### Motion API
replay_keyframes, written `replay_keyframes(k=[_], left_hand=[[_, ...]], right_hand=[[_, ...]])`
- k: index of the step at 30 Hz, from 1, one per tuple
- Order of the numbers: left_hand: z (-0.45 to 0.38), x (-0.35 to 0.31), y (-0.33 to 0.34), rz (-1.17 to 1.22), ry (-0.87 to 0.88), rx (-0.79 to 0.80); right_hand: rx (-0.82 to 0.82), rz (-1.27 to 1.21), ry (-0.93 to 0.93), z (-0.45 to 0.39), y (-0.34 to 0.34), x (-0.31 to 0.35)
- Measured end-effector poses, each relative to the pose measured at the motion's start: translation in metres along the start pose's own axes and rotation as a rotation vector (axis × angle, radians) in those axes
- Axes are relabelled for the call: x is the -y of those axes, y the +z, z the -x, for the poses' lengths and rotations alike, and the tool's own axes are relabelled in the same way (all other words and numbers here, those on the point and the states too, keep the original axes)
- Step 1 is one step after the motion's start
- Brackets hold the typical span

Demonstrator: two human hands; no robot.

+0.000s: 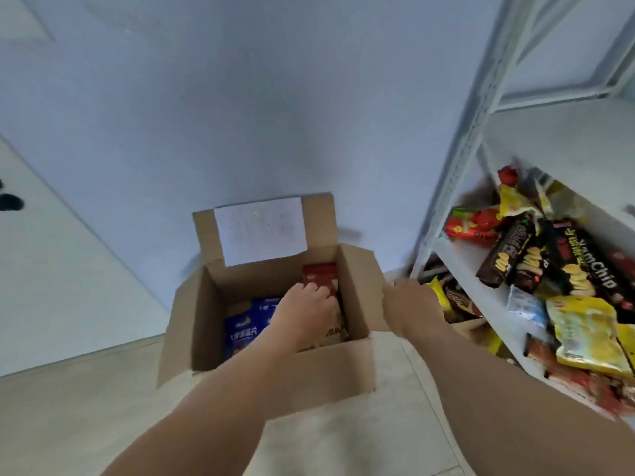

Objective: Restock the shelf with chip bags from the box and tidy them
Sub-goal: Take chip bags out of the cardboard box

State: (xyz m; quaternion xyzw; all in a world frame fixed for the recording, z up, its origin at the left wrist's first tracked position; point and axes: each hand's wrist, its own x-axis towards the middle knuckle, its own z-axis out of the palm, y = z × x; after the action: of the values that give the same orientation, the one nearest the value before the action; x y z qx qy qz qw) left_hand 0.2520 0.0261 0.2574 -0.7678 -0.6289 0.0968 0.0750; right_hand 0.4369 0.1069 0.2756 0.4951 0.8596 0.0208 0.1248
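Inside box [264, 369] — red [319, 274], blue bags [242, 333]

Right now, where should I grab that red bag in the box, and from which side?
Take the red bag by its top edge, reaching straight down: it stands upright against the cardboard box right wall, so only the top is exposed. Your left hand is already there.
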Motion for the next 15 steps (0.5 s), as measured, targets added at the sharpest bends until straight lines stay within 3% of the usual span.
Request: replay_keyframes(k=[5, 12, 15], left_hand=[[0.042, 0.079, 0.060, 0.079, -0.153, 0.106], [0.045, 0.137, 0.157, 0.311, -0.413, 0.304], [0.031, 0.153, 0.206, 0.546, -0.736, 0.311]], right_hand=[[0.010, -0.137, -0.082, -0.043, 0.016, 0.088], [0.152, -0.284, -0.143, -0.136, 0.061, 0.160], [0.251, -0.397, -0.100, -0.183, 0.106, 0.187]])
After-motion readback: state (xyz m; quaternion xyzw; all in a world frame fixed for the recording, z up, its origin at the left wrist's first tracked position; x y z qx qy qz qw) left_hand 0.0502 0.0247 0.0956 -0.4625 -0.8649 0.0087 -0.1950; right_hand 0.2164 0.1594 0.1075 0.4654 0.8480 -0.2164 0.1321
